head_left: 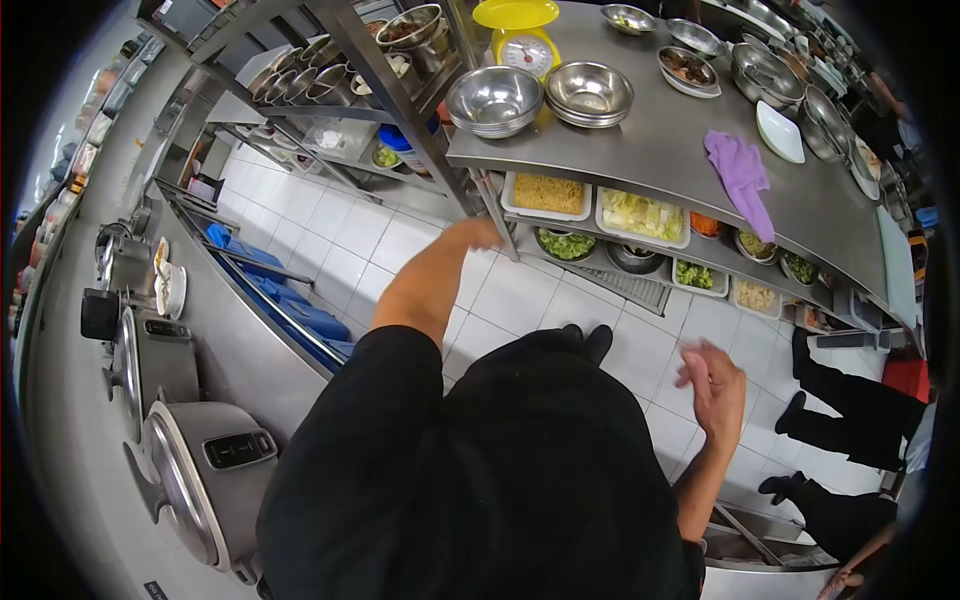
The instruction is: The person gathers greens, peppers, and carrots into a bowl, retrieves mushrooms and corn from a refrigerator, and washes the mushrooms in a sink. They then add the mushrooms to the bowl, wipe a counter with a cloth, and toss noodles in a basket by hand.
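Observation:
My left hand reaches forward near the metal leg at the counter's left corner. Its fingers are blurred and mostly out of sight, so whether it holds anything cannot be made out. Over the tiled floor, my right hand hangs at my side, fingers loosely bent and apart, with nothing visible in it. Closest to the left hand on the shelf under the counter are a tray of noodles and a bowl of chopped greens. Stacked steel bowls stand on the counter above, beside a second stack.
A yellow scale and a purple cloth are on the steel counter. Left stand large cookers and blue containers. A metal rack rises ahead. Co-workers in dark trousers stand at right.

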`<action>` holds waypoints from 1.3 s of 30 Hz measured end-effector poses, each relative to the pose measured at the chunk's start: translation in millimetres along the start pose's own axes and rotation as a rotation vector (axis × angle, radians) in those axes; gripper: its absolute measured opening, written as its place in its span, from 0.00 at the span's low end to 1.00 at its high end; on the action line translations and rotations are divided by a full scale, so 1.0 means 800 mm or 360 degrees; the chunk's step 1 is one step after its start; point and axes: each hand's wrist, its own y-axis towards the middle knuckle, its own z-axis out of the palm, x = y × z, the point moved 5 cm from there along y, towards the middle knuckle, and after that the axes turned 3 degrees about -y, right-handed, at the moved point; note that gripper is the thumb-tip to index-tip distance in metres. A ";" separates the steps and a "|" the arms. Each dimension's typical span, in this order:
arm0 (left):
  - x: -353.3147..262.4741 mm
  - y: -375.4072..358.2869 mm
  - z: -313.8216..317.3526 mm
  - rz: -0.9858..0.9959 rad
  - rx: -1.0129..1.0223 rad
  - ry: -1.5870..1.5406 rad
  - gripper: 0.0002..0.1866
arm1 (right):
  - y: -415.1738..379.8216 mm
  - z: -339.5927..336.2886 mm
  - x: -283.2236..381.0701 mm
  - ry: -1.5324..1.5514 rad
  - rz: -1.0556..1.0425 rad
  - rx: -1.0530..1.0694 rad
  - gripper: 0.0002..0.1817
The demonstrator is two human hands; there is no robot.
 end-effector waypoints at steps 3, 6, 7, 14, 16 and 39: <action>-0.015 0.037 -0.024 0.0280 -0.0251 -0.0846 0.30 | 0.018 -0.011 0.169 0.0130 -0.1044 0.0043 0.25; -0.026 0.080 -0.010 0.0533 -0.0122 -0.0495 0.28 | 0.007 0.006 0.280 0.0487 -0.1984 0.0488 0.30; -0.045 0.062 -0.009 0.0447 -0.0060 -0.0389 0.27 | 0.012 0.023 0.281 0.0447 -0.1959 0.0562 0.27; 0.020 0.133 0.092 -0.0080 0.0037 -0.0999 0.35 | 0.115 0.108 -0.080 -0.0621 0.0167 0.0231 0.24; 0.031 0.158 0.108 -0.0147 0.0063 -0.1444 0.41 | 0.060 0.116 -0.209 -0.0593 0.0611 0.0355 0.30; 0.013 0.249 0.250 -0.0338 -0.0678 -0.3724 0.19 | 0.012 0.050 -0.293 -0.0497 0.0772 0.1058 0.20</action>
